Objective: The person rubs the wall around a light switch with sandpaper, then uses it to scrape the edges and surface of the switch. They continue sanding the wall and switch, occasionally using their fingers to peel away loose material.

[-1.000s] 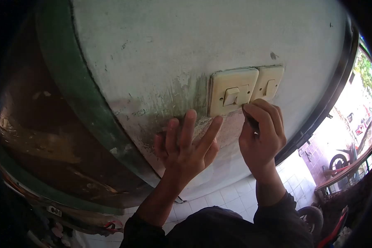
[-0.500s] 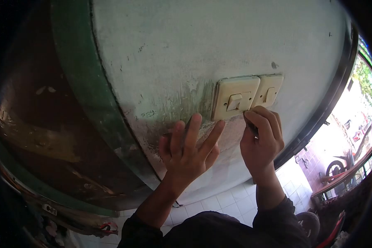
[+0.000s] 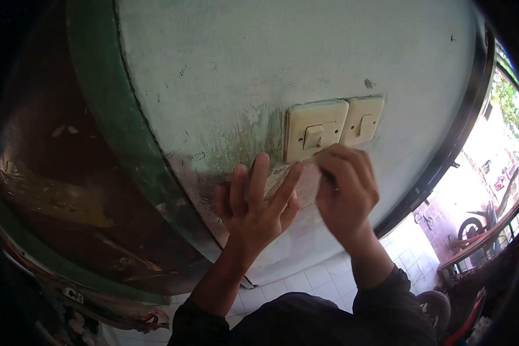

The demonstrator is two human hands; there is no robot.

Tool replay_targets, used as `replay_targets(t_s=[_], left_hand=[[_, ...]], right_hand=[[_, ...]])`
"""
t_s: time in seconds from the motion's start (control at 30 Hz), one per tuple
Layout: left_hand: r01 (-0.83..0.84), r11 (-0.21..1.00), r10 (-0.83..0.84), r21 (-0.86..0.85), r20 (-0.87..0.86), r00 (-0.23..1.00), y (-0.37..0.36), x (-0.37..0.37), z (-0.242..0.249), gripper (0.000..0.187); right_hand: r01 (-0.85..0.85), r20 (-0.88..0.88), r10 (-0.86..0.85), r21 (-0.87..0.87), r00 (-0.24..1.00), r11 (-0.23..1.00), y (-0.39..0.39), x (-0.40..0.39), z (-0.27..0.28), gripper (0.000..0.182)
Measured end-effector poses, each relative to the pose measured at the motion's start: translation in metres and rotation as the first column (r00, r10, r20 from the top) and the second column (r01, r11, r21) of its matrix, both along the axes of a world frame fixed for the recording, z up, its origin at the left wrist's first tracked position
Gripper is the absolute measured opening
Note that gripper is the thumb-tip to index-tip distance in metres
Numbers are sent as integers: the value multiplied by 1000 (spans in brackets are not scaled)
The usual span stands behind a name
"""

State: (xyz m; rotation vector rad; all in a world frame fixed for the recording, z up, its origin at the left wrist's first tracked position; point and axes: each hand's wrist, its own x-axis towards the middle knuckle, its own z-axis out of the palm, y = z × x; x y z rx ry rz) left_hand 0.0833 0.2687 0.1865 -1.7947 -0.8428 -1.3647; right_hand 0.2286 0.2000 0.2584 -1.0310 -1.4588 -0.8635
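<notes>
On the pale wall is a cream light switch plate (image 3: 297, 119) with a tilted rocker, and a second, narrower light switch (image 3: 364, 125) sits directly to its right. My left hand (image 3: 254, 210) lies with fingers spread by the scraped, stained wall patch, its index fingertip right at the larger plate's lower left corner. Just under that plate's bottom edge, my right hand (image 3: 352, 190) is closed in a pinch, thumb against curled fingers. A dark spot shows inside the curl; I cannot tell what the pinch holds.
To the left runs a green frame (image 3: 106, 109) beside a dark brown, worn panel (image 3: 52, 190). White floor tiles (image 3: 297, 282) lie below. Through the bright opening at right, a motorcycle wheel (image 3: 470, 230) stands behind a railing (image 3: 464, 254).
My right hand has moved a little left along the bottom edge of the larger plate. My left hand keeps its place on the wall; the whole view has shifted slightly.
</notes>
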Motion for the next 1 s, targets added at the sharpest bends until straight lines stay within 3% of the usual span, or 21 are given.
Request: replay_targets(t_s=[0.07,0.13,0.17,0.23,0.4,0.53,0.6,0.63,0.7,0.73,0.8,0.83,0.87,0.93,0.97,1.0], left_hand=[[-3,1000,3,0,0,1000,1,-1,-1,53],[-7,1000,7,9,17,1000,1,0,2,52],[-13,1000,13,1,10,1000,0,-1,3,51],[-24,1000,24,5,4,1000,0,-1,5,51],[13,999,-13,-32,4,1000,-5,-3,7,49],[87,995,-90,55,53,995,-4,5,-3,46],[321,946,-314,47,-124,941,-10,13,-7,49],[311,949,-303,51,-130,944,-14,18,-3,49],[462,871,-490,-167,-251,834,-28,29,11,47],[451,877,-481,-168,-257,839,-34,34,16,47],[563,742,-648,-365,-171,743,-43,45,23,47],[612,667,-706,-426,-99,701,-46,52,23,48],[601,674,-698,-431,-104,708,-51,59,24,48],[676,418,-740,-607,204,641,-60,71,23,49],[667,425,-732,-612,201,651,-58,75,23,49],[721,332,-748,-609,296,594,-56,78,23,45]], right_hand=[[69,-27,-70,-22,997,997,-8,21,-8,29],[207,-220,-213,-50,952,977,-13,49,-19,23],[205,-216,-209,-43,954,978,-17,58,-26,23],[84,-474,-118,-93,873,992,-28,68,-42,14],[13,-580,-99,-150,808,989,-48,77,-69,8],[-98,-671,-88,-235,737,967,-49,92,-90,9],[-120,-680,-70,-229,730,966,-46,96,-93,9],[-107,-668,-79,-233,740,967,-46,96,-91,9],[-105,-660,-79,-234,747,967,-44,99,-90,10],[-118,-671,-68,-227,738,967,-43,101,-91,10],[-144,-686,-48,-220,726,965,-43,104,-91,11],[-279,-752,47,-186,658,942,-44,101,-90,12],[-406,-809,133,-139,573,903,-45,98,-89,14],[-475,-766,189,-168,615,864,-46,92,-90,14],[-527,-713,245,-202,657,825,-46,90,-90,14],[-538,-716,252,-202,652,818,-45,89,-89,14]])
